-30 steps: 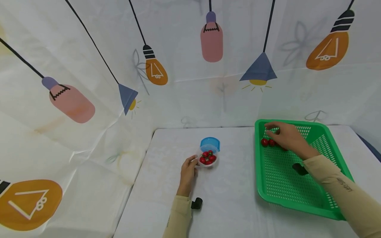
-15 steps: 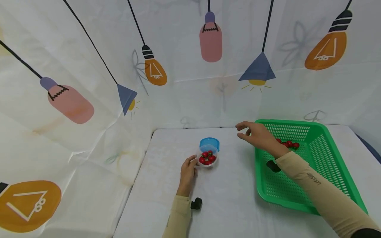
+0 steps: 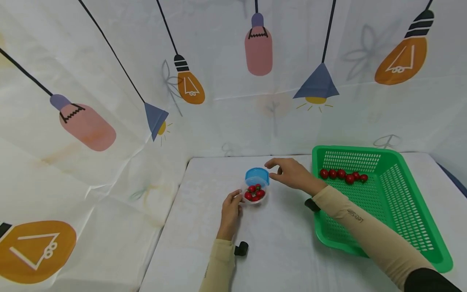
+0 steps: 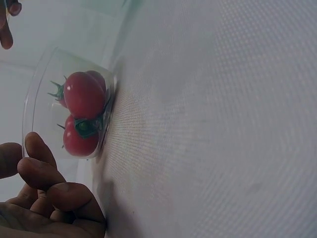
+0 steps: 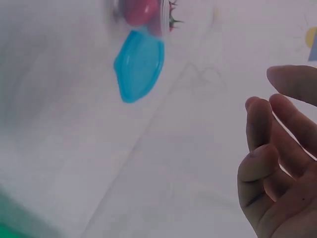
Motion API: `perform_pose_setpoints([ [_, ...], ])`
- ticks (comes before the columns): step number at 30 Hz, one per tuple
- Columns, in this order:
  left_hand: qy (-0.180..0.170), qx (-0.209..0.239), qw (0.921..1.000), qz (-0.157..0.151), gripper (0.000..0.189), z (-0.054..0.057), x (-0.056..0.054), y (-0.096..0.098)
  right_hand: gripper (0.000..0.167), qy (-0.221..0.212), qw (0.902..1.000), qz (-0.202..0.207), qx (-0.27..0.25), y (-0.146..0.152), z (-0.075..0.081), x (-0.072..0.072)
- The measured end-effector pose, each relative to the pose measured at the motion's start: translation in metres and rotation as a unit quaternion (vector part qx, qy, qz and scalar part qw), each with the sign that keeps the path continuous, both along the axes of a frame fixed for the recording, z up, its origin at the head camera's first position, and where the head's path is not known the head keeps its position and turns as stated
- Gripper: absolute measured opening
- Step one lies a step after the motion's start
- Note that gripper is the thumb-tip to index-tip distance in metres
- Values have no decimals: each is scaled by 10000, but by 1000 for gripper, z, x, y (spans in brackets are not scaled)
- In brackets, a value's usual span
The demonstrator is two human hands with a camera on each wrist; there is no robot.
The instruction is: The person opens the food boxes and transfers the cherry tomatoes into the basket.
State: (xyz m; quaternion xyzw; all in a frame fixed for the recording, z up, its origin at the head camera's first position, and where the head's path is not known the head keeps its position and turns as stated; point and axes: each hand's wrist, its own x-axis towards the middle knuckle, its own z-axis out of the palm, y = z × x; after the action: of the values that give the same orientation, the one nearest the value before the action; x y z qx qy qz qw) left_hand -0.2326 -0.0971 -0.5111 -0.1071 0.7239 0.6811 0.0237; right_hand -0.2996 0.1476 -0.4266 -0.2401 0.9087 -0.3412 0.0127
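Observation:
A small clear tub (image 4: 40,99) stands on the white table, holding several red cherry tomatoes (image 3: 255,193) with green stems. My left hand (image 3: 230,213) pinches its rim between thumb and fingers, as the left wrist view shows. Behind the tub lies a blue lid (image 3: 257,175), seen also past the tub in the right wrist view. My right hand (image 3: 293,173) is just right of the lid, above the table, its fingers bent loosely and thumb apart. Nothing shows between those fingers in the right wrist view (image 5: 282,158).
At the right stands a green perforated basket (image 3: 425,194), its rim partly under my right forearm. Several more cherry tomatoes (image 3: 341,174) lie in a row near its back left. A printed white sheet (image 3: 226,121) hangs behind the table.
My right hand has moved left from over the basket to beside the blue lid, uncovering the row of tomatoes. The left hand and tub have stayed put.

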Motion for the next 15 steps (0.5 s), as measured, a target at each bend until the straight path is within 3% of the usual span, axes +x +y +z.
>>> perform_pose_setpoints([
  [2, -92, -21, 9999, -46, 38, 14, 5, 2, 36, -125, 9998, 85, 106, -7, -2, 0],
  [3, -107, -35, 9999, -32, 38, 15, 5, 2, 37, -170, 9996, 132, 178, -10, -4, -1],
  [6, -250, -19, 9997, -16, 37, 6, -1, 1, 37, -436, 9981, 231, 355, -21, -8, -2],
  [10, -227, 49, 9997, 83, 38, -19, -13, -3, 36, -677, 9954, 401, 553, -33, -14, -4],
  [15, -166, 34, 9997, 192, 39, -35, -17, -4, 36, -588, 9946, 416, 750, -42, -28, -8],
])
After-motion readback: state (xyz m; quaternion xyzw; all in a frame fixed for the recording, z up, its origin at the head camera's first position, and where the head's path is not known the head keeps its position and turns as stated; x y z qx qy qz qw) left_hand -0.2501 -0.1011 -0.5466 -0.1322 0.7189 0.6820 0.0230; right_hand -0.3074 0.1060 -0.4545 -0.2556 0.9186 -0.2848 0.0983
